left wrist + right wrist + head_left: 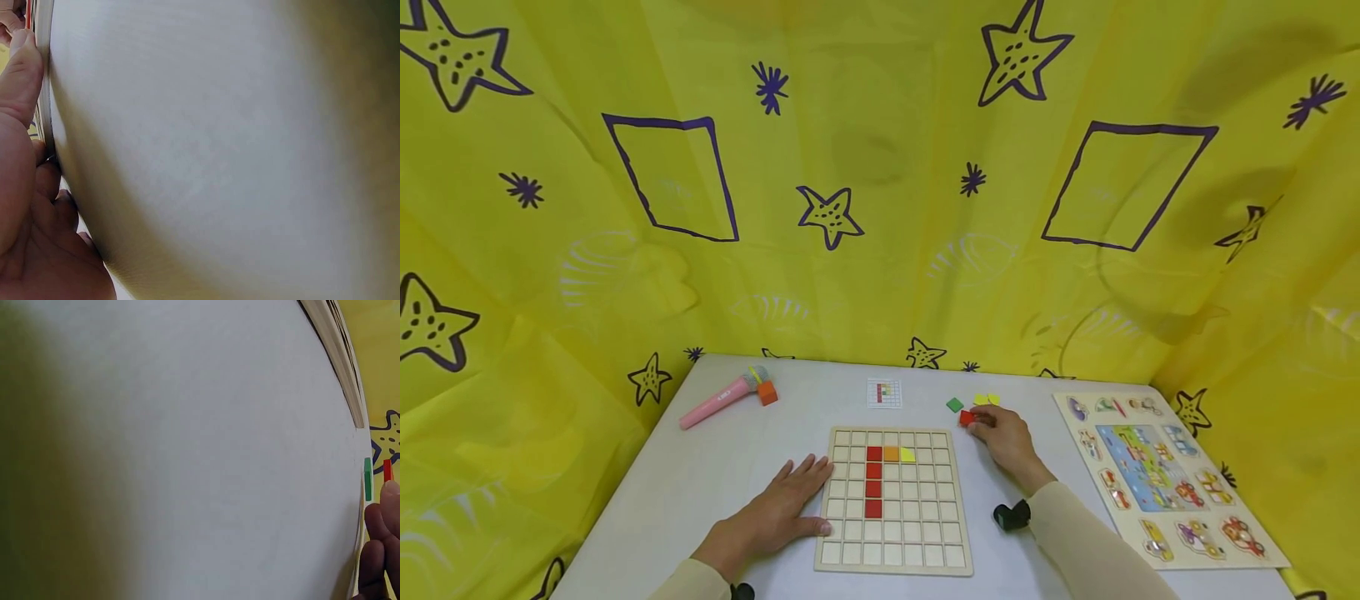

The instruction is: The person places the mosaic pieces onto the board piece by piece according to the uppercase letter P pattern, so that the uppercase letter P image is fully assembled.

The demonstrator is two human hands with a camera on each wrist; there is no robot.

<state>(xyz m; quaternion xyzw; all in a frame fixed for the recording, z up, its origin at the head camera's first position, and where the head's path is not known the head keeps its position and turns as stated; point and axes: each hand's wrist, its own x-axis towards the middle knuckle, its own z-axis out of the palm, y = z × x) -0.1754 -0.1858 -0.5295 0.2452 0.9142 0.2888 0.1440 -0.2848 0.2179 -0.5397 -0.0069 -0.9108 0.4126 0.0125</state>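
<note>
Right hand [1006,442], yours, pinching one red tile [966,418] near one green tile [954,405]; left hand [781,510], yours, unclenched, fingers extended, touching the left edge of one wooden grid board [892,509]; farther out on the tabletop [707,483], one pink microphone [722,400].

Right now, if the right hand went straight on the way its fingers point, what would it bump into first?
Probably the flat green square tile, just beyond the flat red tile that the right hand pinches. I can't tell how high the hand is, so it might pass over.
</note>
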